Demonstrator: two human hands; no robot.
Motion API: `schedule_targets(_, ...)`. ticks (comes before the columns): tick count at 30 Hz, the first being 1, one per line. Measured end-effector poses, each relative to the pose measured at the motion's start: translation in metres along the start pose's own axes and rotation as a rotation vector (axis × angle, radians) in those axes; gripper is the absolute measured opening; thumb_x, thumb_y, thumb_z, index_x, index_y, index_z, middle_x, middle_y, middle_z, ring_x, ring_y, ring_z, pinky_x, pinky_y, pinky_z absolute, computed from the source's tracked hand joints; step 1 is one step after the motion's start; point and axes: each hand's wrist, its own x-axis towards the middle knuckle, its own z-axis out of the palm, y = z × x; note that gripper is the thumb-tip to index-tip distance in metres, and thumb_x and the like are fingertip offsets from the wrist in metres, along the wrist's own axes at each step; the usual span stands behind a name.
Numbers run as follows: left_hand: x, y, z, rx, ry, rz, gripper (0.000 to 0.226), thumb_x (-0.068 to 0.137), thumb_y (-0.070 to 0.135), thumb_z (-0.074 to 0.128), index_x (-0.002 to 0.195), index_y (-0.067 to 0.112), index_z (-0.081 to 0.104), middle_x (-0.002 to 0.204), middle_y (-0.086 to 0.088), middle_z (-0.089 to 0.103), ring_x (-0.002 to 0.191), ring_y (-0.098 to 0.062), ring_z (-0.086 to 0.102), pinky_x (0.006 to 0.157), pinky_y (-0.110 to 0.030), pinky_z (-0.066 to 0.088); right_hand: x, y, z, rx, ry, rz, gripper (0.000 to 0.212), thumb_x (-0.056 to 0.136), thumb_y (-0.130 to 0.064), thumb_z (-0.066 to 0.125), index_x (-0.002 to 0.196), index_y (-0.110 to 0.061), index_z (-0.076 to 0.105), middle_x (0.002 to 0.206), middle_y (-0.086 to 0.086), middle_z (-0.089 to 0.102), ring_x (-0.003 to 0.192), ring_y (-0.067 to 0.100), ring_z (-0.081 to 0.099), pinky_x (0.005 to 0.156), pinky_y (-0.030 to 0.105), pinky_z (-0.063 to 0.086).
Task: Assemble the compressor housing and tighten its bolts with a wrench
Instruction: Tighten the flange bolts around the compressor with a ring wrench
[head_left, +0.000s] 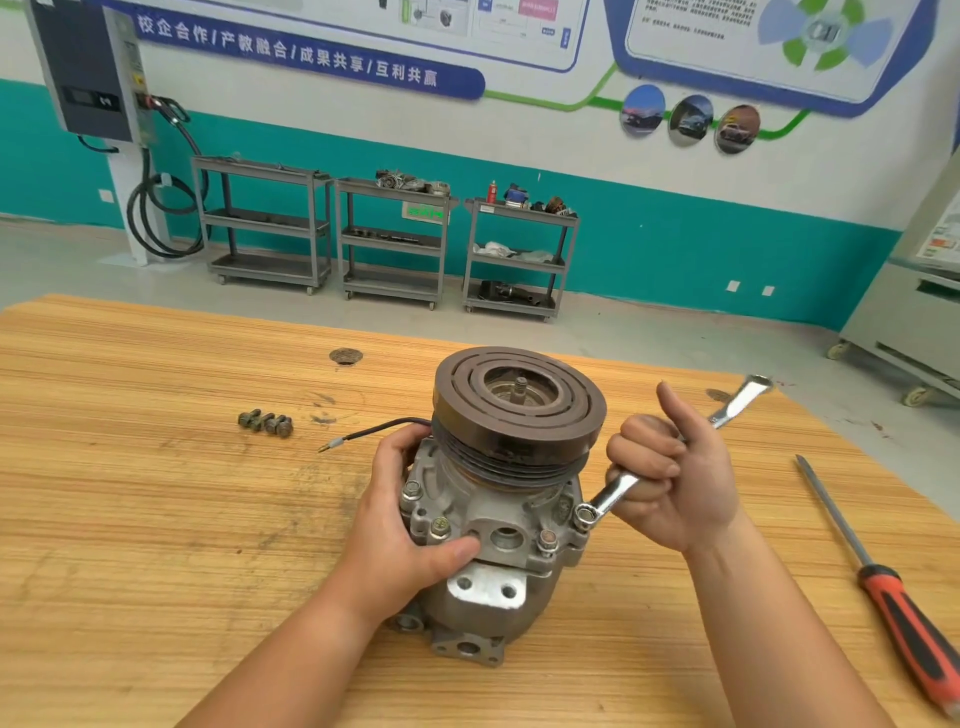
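Training workshop: parts carts (395, 241), wall posters (311, 52)

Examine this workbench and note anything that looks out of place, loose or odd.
A small cluster of bolts lies loose on the table, left of the compressor, not yet fitted. A black wire trails free from the compressor, its end unconnected. Otherwise nothing stands out.

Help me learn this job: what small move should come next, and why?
Probably swing the silver wrench to tighten: its ring end sits on a flange bolt, the right hand grips it, the left hand steadies the grey metal compressor housing.
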Motion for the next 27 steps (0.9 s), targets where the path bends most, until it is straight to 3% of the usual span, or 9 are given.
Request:
schedule_targets(4, -0.001, 0.003, 0.001, -0.021, -0.003, -0.005, 0.087, 0.048, 0.039, 0.076, 0.126, 0.028, 0.038, 0.115, 0.021, 0.061, 0.110, -0.009, 0.061, 0.083, -0.020, 0.051, -0.029, 0.025, 0.026, -0.325, 0.429, -0.382, 0.051, 0.080, -0.057, 0.051, 0.047, -0.026, 0.027, 0.043, -0.009, 0.027, 0.038, 0.006, 0.010, 0.037, 0.016, 0.014)
schedule_targets(7, -0.001, 0.005, 0.003, -0.019, 0.004, 0.002, 0.087, 0.048, 0.040, 0.075, 0.125, 0.025, 0.038, 0.114, 0.024, 0.060, 0.107, -0.005, 0.061, 0.080, -0.015, 0.049, -0.044, 0.059, 0.047, -0.429, 0.562, -0.683, 0.056, 0.059, -0.068, 0.069, 0.040, -0.024, 0.038, 0.042, -0.006, 0.034, 0.035, 0.005, 0.016, 0.038, 0.014, 0.015)
schedule_targets(9, 0.000, 0.006, 0.003, -0.022, 0.003, 0.005, 0.086, 0.048, 0.040, 0.075, 0.124, 0.024, 0.039, 0.113, 0.025, 0.060, 0.107, -0.004, 0.061, 0.080, -0.015, 0.049, -0.045, 0.082, 0.059, -0.496, 0.648, -0.699, 0.061, 0.040, -0.078, 0.072, 0.036, -0.023, 0.044, 0.040, -0.006, 0.039, 0.030, 0.010, 0.012, 0.036, 0.013, 0.008)
schedule_targets(11, 0.000, 0.005, 0.002, -0.034, 0.002, 0.002, 0.086, 0.047, 0.039, 0.075, 0.124, 0.025, 0.039, 0.113, 0.024, 0.061, 0.107, -0.005, 0.062, 0.080, -0.016, 0.050, -0.041, 0.106, 0.066, -0.815, 0.688, -0.722, 0.061, 0.046, -0.080, 0.069, 0.044, -0.022, 0.047, 0.044, -0.007, 0.046, 0.031, 0.010, 0.024, 0.032, 0.018, 0.020)
schedule_targets(13, -0.001, 0.004, 0.002, -0.039, 0.009, 0.006, 0.087, 0.047, 0.038, 0.076, 0.124, 0.026, 0.039, 0.112, 0.022, 0.062, 0.107, -0.008, 0.062, 0.081, -0.018, 0.050, -0.038, 0.129, 0.056, -1.035, 0.625, -0.716, 0.034, 0.074, -0.043, 0.071, 0.062, -0.027, 0.043, 0.061, -0.011, 0.048, 0.046, 0.006, 0.038, 0.047, 0.017, 0.033)
schedule_targets(16, -0.001, 0.003, 0.003, -0.036, 0.012, 0.010, 0.087, 0.046, 0.037, 0.075, 0.124, 0.024, 0.039, 0.112, 0.021, 0.062, 0.107, -0.011, 0.063, 0.082, -0.021, 0.051, -0.024, 0.149, 0.050, -1.055, 0.611, -0.819, 0.053, 0.063, 0.033, 0.054, 0.067, -0.019, 0.048, 0.067, -0.016, 0.051, 0.045, 0.003, 0.043, 0.045, 0.021, 0.033)
schedule_targets(20, -0.001, 0.002, 0.002, -0.040, -0.003, 0.006, 0.087, 0.047, 0.038, 0.076, 0.125, 0.031, 0.039, 0.115, 0.017, 0.062, 0.110, -0.015, 0.062, 0.085, -0.026, 0.053, -0.028, 0.114, 0.074, -1.018, 0.511, -1.049, 0.014, 0.061, -0.023, 0.072, 0.058, -0.026, 0.059, 0.059, -0.016, 0.052, 0.046, -0.003, 0.044, 0.039, 0.010, 0.031)
schedule_targets(24, -0.001, 0.003, 0.002, -0.029, -0.004, 0.003, 0.085, 0.048, 0.039, 0.077, 0.124, 0.035, 0.039, 0.115, 0.020, 0.061, 0.109, -0.012, 0.062, 0.083, -0.024, 0.052, -0.041, 0.072, 0.072, -0.554, 0.618, -0.961, 0.055, 0.050, -0.068, 0.074, 0.036, -0.022, 0.049, 0.049, -0.007, 0.048, 0.039, 0.003, 0.032, 0.040, 0.010, 0.022)
schedule_targets(27, -0.001, 0.002, 0.001, -0.015, -0.006, 0.008, 0.084, 0.048, 0.041, 0.077, 0.123, 0.039, 0.039, 0.114, 0.020, 0.061, 0.109, -0.013, 0.062, 0.085, -0.027, 0.052, -0.043, 0.034, 0.046, -0.319, 0.460, -0.695, 0.056, 0.061, -0.066, 0.071, 0.039, -0.021, 0.045, 0.049, -0.006, 0.043, 0.041, 0.004, 0.022, 0.038, 0.015, 0.023)
